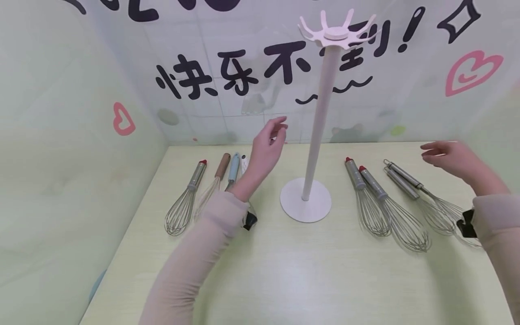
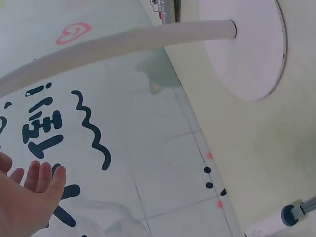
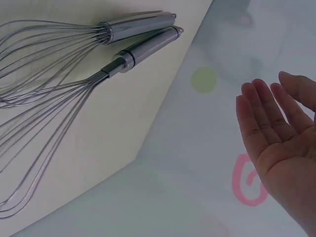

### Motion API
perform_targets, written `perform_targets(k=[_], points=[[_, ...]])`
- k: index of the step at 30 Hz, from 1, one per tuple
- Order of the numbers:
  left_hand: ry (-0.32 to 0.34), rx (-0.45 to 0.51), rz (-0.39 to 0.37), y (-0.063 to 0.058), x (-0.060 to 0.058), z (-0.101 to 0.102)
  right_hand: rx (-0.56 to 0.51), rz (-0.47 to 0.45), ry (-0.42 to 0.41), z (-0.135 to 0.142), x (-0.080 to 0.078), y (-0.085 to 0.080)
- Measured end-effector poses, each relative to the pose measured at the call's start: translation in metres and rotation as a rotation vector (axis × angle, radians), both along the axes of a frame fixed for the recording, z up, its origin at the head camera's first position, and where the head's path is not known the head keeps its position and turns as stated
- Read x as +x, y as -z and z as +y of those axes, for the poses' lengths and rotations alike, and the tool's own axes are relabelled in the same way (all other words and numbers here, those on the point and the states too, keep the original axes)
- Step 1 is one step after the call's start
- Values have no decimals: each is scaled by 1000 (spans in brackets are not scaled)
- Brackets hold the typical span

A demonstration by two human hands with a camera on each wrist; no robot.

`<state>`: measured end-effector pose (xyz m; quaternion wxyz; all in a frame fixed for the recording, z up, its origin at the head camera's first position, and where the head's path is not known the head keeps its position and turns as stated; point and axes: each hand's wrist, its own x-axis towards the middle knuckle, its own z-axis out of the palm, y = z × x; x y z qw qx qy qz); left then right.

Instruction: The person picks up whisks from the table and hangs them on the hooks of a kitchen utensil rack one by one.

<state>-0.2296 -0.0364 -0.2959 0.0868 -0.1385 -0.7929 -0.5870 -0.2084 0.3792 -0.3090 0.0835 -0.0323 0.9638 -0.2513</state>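
The white stand (image 1: 319, 122) is upright on the table (image 1: 304, 271), its base short of the rear edge at 12 o'clock. From the base, left whisks (image 1: 192, 186) lie at 9 o'clock, right whisks (image 1: 377, 189) at 3 o'clock. Left hand (image 1: 266, 149): raised, 11 o'clock, fingers relaxed, thumb apart. Right hand (image 1: 452, 158): raised, between 2 and 3 o'clock, fingers loosely extended. Table surface extends toward 6 o'clock.

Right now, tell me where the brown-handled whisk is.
In the head view, the brown-handled whisk lies on the table, left of the white stand, between the leftmost red-tipped whisk and the blue-handled utensil.
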Motion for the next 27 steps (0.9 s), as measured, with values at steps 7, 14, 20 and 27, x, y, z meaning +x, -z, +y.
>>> perform_targets(k=[7, 14, 20, 27], points=[[120, 37, -14, -5, 9, 19, -77, -54, 21, 14, 4, 19], [238, 137, -29, -7, 13, 28, -93, -48, 45, 17, 10, 36], [313, 187, -22, -5, 14, 31, -62, -66, 39, 19, 15, 46], [336, 204, -30, -5, 17, 34, -52, -59, 45, 22, 21, 56]])
